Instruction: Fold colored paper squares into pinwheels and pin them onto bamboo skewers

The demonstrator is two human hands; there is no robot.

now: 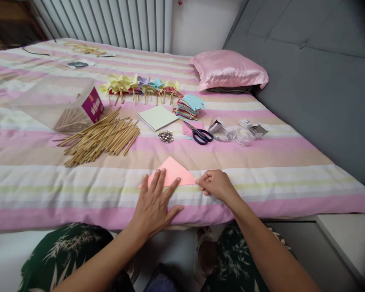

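Note:
A pink paper, folded into a triangle, lies near the front edge of the striped bed cover. My left hand lies flat on its lower left part, fingers spread. My right hand is closed in a pinch on the triangle's right corner.
Beyond the paper lie a heap of wooden sticks, a clear box with more sticks, a pale paper pad, a stack of coloured papers, scissors, small pins, tape rolls and finished paper pinwheels. A pink pillow sits at the back.

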